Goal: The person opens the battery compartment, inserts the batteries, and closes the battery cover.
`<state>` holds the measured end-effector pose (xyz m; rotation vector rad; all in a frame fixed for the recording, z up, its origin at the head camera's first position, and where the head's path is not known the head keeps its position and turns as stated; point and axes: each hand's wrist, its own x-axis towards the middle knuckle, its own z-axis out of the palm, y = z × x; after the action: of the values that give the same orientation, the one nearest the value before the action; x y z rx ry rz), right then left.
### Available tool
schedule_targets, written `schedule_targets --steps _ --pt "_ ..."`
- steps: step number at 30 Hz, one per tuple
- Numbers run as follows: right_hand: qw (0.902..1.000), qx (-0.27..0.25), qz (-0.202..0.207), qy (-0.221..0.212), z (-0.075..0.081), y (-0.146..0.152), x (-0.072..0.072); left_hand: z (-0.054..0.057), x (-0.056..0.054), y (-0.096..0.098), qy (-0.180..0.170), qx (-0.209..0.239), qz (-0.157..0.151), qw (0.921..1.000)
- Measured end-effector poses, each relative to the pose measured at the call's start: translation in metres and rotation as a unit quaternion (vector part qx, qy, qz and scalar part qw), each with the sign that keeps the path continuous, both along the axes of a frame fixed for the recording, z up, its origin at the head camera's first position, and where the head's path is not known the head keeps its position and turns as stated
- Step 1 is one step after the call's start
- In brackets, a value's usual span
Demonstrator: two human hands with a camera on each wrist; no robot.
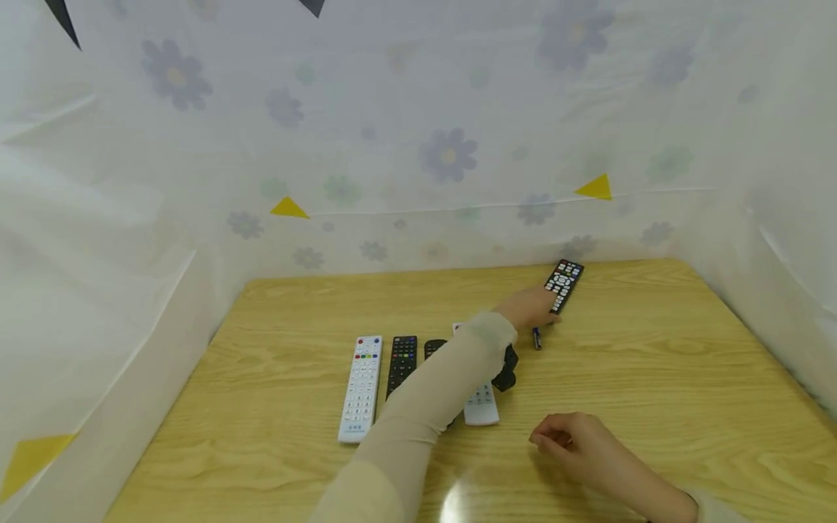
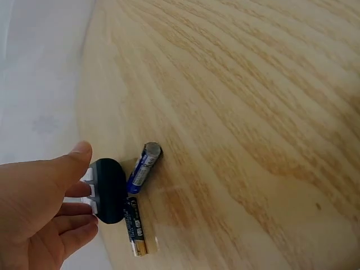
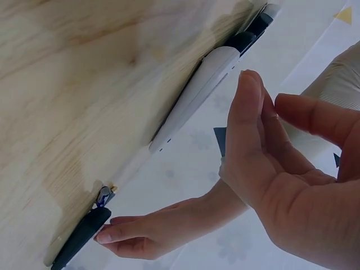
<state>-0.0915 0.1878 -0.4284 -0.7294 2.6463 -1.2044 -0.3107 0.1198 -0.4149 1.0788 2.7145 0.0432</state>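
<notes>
My left hand (image 1: 531,306) reaches to the far right of the table, at the near end of a black remote control (image 1: 564,280) with white buttons. In the left wrist view its thumb and loosely bent fingers lie over the button side of that remote. Close beside the remote's end lie a blue battery (image 2: 144,167) and a black-and-gold battery (image 2: 135,226). Nearer to me, my right hand (image 1: 578,444) hovers low over the table with fingers loosely curled, holding nothing.
Left of centre lie a white remote (image 1: 360,388), a black remote (image 1: 403,356), another dark remote (image 1: 434,347) and a second white remote (image 1: 482,408), partly hidden by my left sleeve (image 1: 425,396). White flower-patterned sheeting (image 1: 392,160) borders the wooden table (image 1: 281,327) at the back and sides.
</notes>
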Motion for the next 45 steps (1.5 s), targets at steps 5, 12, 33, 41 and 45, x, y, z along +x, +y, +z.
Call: schedule_targets --steps 5,12,33,41,45 --pt "0.9999 -0.004 0.006 0.011 0.0 -0.001 0.001 -0.004 0.002 0.008 0.042 -0.025 0.002 0.9988" --pt "0.9999 -0.01 0.013 -0.002 -0.001 -0.003 0.002 -0.009 0.009 0.021 0.105 -0.057 0.019 0.9927" --pt "0.9998 -0.013 0.014 -0.008 0.001 -0.007 -0.001 -0.001 0.0 0.007 0.033 0.037 0.225 0.9732" --pt "1.0 -0.005 0.004 0.005 0.006 -0.005 -0.009 0.023 -0.007 -0.022 -0.055 0.174 0.201 0.9624" --pt "1.0 -0.001 -0.005 -0.006 0.013 0.001 -0.016 0.041 -0.004 -0.035 -0.14 0.275 0.223 0.9248"
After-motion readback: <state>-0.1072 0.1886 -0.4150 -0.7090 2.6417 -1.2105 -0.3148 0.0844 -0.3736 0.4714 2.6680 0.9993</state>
